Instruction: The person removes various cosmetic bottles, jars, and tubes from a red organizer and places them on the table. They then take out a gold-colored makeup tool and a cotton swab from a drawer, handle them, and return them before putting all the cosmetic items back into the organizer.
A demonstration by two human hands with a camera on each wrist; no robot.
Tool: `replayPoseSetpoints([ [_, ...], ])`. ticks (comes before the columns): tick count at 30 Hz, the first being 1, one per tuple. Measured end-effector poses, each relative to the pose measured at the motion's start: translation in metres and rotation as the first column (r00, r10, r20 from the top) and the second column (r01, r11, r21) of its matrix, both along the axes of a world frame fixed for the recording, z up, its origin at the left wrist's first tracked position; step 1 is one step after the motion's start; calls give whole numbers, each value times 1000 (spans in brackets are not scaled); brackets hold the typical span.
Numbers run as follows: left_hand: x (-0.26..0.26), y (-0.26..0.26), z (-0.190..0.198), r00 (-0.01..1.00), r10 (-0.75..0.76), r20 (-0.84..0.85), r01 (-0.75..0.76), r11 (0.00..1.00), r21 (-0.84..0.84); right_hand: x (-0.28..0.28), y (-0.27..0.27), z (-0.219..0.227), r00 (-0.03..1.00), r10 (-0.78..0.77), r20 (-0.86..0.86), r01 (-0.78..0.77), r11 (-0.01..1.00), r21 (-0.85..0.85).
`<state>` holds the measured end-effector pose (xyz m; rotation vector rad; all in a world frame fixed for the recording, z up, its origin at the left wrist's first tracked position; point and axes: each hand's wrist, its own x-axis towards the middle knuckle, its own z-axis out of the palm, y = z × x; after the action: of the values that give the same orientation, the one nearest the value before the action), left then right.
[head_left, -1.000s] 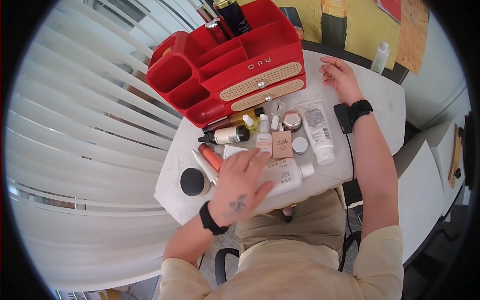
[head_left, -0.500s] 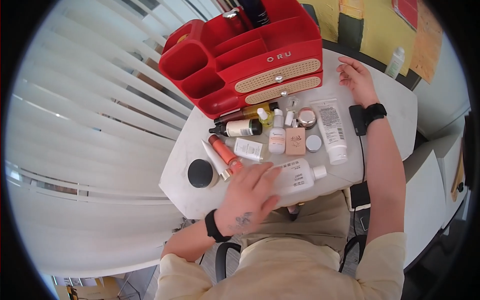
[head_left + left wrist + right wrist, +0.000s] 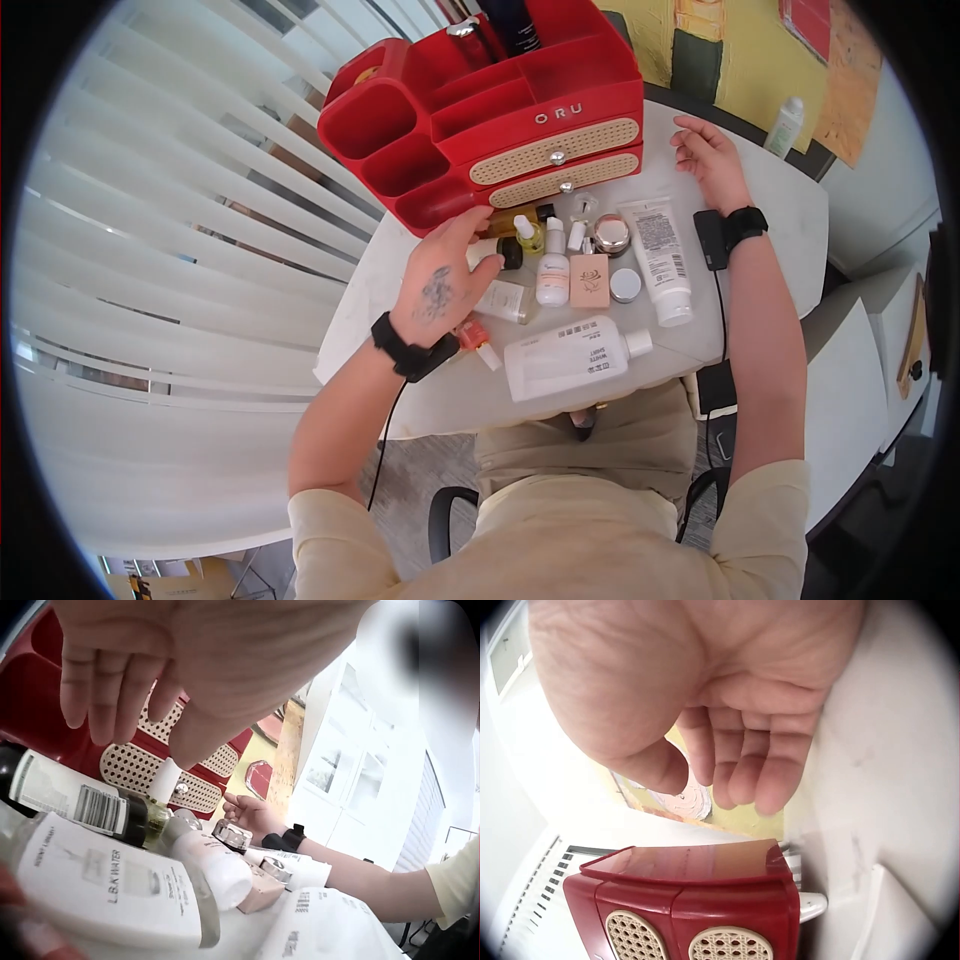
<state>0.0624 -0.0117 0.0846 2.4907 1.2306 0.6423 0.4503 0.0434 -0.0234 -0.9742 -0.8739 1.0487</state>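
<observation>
My left hand (image 3: 440, 275) reaches over the left part of the bottle cluster, holding nothing. In the left wrist view its fingers (image 3: 112, 697) extend above a dark bottle with a barcode label (image 3: 75, 799) and a clear bottle with a white label (image 3: 112, 881). An orange tube (image 3: 472, 335) shows partly beside the wrist. Close to the fingertips stands the red organizer (image 3: 520, 140) with two woven-front drawers. My right hand (image 3: 712, 165) rests on the table to the right of the organizer, fingers loosely curled around nothing.
A large white bottle (image 3: 565, 358) lies near the front edge. In the middle are a pump bottle (image 3: 553, 280), a pink box (image 3: 590, 282) and small jars (image 3: 612, 235). A white tube (image 3: 655, 260) lies right of them. A green-labelled bottle (image 3: 785, 128) stands far right. Cords trail from both wrists.
My left hand has left the large white bottle and moved forward and left over the bottles near the organizer, covering the black-lidded jar. My right hand stays where it was.
</observation>
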Motion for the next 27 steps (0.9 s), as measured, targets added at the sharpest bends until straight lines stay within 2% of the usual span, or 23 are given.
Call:
replayPoseSetpoints([
  [2,12,12,-6,998,-1,70,5,998,-59,0,0,0,1000,9,-6,-9,1000,-3],
  [4,21,18,-7,999,-14,52,15,999,-31,-1,-1,3,1000,1,-3,-1,1000,-4],
  [6,26,25,-10,1000,-1,16,2,996,-86,-3,-2,4,1000,-2,-3,2,1000,-3],
  [9,29,28,-10,999,-30,-42,27,997,-67,-4,-2,7,1000,-2,4,2,1000,-13],
  [14,28,30,-16,997,-64,-41,64,998,2,-5,-3,8,1000,1,17,-1,999,-35],
  [17,29,27,-13,996,-80,-32,80,997,-17,-6,-4,10,1000,-3,11,4,999,-41],
  [20,30,17,-2,1000,-14,-1,14,999,-37,-7,-6,12,1000,-5,9,5,999,-43],
  [23,29,5,23,969,10,247,-9,1000,-3,-8,-5,12,1000,-4,21,5,999,-45],
  [24,29,3,35,969,10,246,-9,1000,-3,-8,-6,13,1000,-4,20,5,999,-45],
  [27,30,8,73,963,46,266,-105,972,211,-10,-6,14,999,-8,33,10,998,-57],
])
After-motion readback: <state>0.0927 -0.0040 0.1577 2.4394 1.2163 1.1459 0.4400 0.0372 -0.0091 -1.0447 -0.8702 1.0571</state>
